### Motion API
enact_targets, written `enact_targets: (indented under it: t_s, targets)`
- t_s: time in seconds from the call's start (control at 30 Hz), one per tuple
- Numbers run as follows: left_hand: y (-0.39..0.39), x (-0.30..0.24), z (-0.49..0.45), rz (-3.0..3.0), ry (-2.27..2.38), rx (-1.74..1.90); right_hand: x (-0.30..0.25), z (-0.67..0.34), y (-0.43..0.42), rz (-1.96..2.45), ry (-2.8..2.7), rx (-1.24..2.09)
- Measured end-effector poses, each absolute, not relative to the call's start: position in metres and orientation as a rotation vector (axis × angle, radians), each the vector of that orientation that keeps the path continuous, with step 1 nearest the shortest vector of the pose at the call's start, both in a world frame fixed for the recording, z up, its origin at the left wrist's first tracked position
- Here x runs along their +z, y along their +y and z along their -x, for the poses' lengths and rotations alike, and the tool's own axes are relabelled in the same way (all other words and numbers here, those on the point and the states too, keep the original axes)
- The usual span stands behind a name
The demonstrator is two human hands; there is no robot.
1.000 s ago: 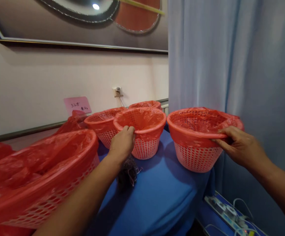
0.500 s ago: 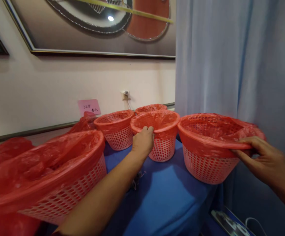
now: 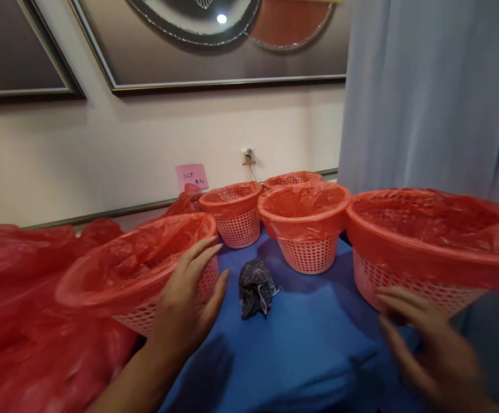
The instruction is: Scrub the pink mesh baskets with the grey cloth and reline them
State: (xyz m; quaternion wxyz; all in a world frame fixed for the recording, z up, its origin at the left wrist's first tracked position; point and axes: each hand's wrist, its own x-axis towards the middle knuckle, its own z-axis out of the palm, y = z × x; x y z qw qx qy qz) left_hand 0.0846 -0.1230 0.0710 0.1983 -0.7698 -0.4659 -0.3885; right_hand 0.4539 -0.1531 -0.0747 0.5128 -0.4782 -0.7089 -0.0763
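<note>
My left hand [image 3: 189, 295] is open, fingers apart, in front of the near side of a red plastic basket [image 3: 129, 298] lined with a red bag; whether it touches the rim I cannot tell. My right hand [image 3: 430, 338], slightly blurred, is open with nothing in it, just below and before the large lined basket [image 3: 413, 287] on the right. Between the hands a small dark grey bunched cloth [image 3: 256, 287] lies on the blue tablecloth [image 3: 301, 338]. Behind it stands a middle lined basket [image 3: 307, 252].
Two more lined baskets, one at the back left [image 3: 238, 226] and one behind [image 3: 292, 179], stand near the wall. Loose red plastic bags [image 3: 51, 321] are heaped on the left. A pink note [image 3: 191, 176], a wall socket [image 3: 248, 156] and a pale blue curtain [image 3: 421, 97] are behind.
My left hand has let go of the middle basket's rim and moved left and down. My right hand has released the right basket's rim and dropped below it. The view has turned left.
</note>
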Motion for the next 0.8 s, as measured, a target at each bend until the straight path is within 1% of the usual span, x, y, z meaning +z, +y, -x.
enact_targets:
  t_s: [0.07,0.2,0.3,0.4,0.47,0.53,0.63,0.8]
  targets:
    - [-0.147,0.076,-0.056,2.017,-1.327,-1.043,-0.088,-0.393,-0.137,1.106,-1.868,0.051]
    - [-0.170,0.092,-0.003,1.907,-1.405,-0.869,-0.103,-0.291,-0.081,1.278,-2.030,0.425]
    - [-0.165,0.099,0.030,2.018,-1.493,-0.599,-0.106,-0.238,-0.044,1.460,-2.069,0.563]
    - [-0.156,0.100,0.051,2.134,-1.635,-0.348,-0.109,-0.204,-0.032,1.492,-2.160,0.567]
    - [-0.153,0.099,0.057,2.169,-1.682,-0.290,-0.111,-0.194,-0.039,1.430,-2.241,0.530]
    - [-0.154,0.101,0.057,2.179,-1.668,-0.328,-0.113,-0.192,-0.054,1.328,-2.297,0.522]
    - [-0.156,0.106,0.050,2.174,-1.620,-0.380,-0.114,-0.196,-0.086,1.102,-2.364,0.592]
    - [-0.137,0.113,0.021,2.138,-1.541,-0.307,-0.115,-0.197,-0.125,0.643,-2.519,0.759]
